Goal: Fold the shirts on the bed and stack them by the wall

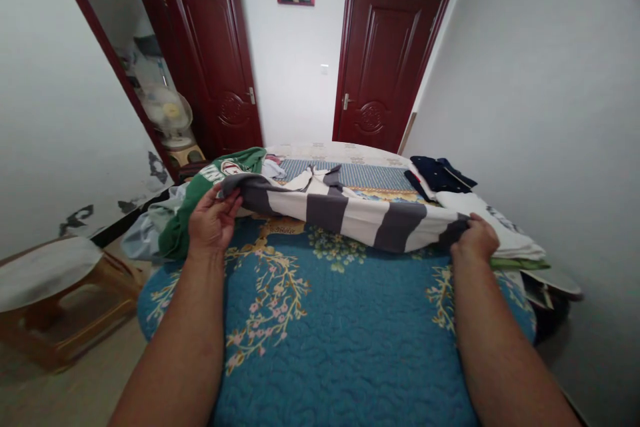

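A grey-and-white striped shirt [367, 217] is stretched sideways between my two hands, above a teal quilted cover [350, 327] with flower patterns. My left hand [214, 217] pinches the shirt's left end, close to a green garment with white lettering [200, 193]. At the other end, my right hand [475, 240] is closed on the cloth, beside a stack of folded white clothing [493, 223]. What looks like the collar stands up behind the stretched edge. The far part of the shirt is hidden behind that edge.
Dark navy folded clothing [443, 175] lies at the back right. Light blue-grey cloth [150, 233] is heaped at the left edge. A stool [70, 307] stands at the left, with a fan [167, 110] behind. Two dark red doors are beyond the covered surface.
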The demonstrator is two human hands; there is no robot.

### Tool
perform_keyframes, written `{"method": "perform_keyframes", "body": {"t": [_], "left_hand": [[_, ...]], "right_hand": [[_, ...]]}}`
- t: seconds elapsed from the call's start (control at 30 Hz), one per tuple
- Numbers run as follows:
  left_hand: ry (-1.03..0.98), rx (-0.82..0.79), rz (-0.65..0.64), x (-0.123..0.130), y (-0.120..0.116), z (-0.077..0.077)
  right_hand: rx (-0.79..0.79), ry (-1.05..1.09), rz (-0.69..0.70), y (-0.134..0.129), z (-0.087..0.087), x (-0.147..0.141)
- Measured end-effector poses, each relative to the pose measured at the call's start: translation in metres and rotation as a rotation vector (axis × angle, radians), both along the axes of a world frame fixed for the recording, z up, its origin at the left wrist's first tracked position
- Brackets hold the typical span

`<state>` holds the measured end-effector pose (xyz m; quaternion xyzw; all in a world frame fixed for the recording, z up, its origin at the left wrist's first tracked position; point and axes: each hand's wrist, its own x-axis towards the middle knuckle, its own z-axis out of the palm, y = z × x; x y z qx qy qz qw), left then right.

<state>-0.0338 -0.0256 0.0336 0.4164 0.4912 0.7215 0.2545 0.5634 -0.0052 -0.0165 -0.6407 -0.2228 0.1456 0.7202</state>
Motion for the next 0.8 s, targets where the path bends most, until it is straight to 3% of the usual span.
{"method": "perform_keyframes", "body": {"t": [0.07,0.13,0.27,0.4,0.47,0.53,0.67,0.73,0.8], "left_hand": [[0.217,-0.104,0.144,0.002,0.002,-0.003],[0.456,-0.201,0.223,0.006,0.001,-0.005],[0.859,-0.255,0.375,0.006,-0.004,-0.004],[0.901,-0.201,0.506,-0.01,-0.013,0.002],[0.827,-0.25,0.445,-0.021,-0.022,0.005],[0.729,-0.372,0.285,-0.032,-0.036,0.011],[0.644,-0.533,-0.303,-0.048,-0.076,0.03],[0.614,-0.606,-0.476,-0.055,-0.088,0.039],[0.555,-0.667,-0.497,-0.06,-0.083,0.044]], "right_hand": [[0.029,-0.004,-0.06,0.002,-0.001,-0.003],[-0.017,-0.111,-0.024,0.0,-0.002,-0.005],[-0.245,-0.578,0.107,-0.015,0.005,-0.004],[-0.429,-0.912,0.202,-0.037,0.021,0.003],[-0.511,-0.887,0.356,-0.052,0.031,0.009],[-0.568,-0.775,0.65,-0.071,0.043,0.014],[-0.637,-0.498,1.351,-0.119,0.065,0.027],[-0.655,-0.329,1.49,-0.131,0.071,0.037],[-0.639,-0.174,1.488,-0.121,0.07,0.046]]}}
